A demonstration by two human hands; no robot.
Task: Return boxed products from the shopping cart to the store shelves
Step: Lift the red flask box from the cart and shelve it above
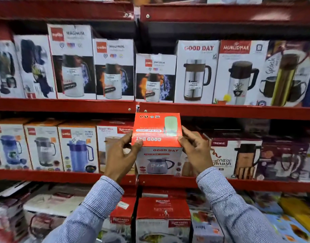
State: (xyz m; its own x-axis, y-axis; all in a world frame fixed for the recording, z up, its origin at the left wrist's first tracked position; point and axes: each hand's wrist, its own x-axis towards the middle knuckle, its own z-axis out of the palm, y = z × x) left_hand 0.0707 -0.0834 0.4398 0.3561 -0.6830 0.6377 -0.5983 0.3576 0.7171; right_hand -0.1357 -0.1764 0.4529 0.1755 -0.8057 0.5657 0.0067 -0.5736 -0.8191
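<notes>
In the head view, the step in hand looks like shelving one boxed product: a red-topped box point(157, 137) with a kettle pictured on its white front is held up against the middle shelf point(63, 176), in the gap between a box point(114, 146) with a red corner label on its left and a box point(234, 158) showing a dark flask on its right. Its lower edge sits about level with the shelf's red front lip, and whether it already rests on the shelf cannot be told. The shopping cart is not in view.

The next move probably calls for a straight push back into the gap, keeping the box square so its corners do not catch the neighbours, then letting go.

The left hand point(121, 155) is closed on the box's left upper edge, thumb on the red top, fingers wrapped down the side. The right hand point(196, 151) grips the right upper edge the same way, fingers curled over the corner. Both arms in striped sleeves point(98, 204) reach up and forward, wrists bent slightly inward toward the box.
</notes>
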